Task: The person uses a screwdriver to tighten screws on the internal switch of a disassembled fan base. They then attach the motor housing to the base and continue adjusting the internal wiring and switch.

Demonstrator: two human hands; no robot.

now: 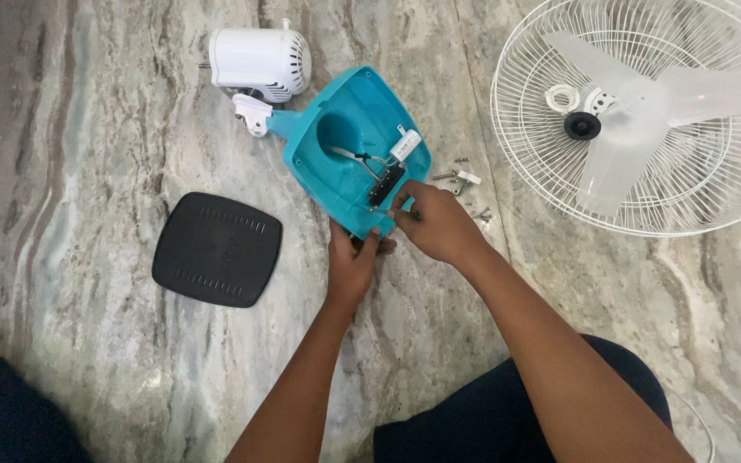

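open teal fan base, black switch board and wires inside

Black cover, fan grille, screws

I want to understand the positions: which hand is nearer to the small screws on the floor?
Right. The right hand is just beside the screws; the left hand grips the teal base's near edge, farther away.

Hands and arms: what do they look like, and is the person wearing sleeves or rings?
Both are bare. The left hand and right hand show no gloves, rings or watch, and both forearms are uncovered, with no sleeves in view. Dark navy clothing covers the legs below.
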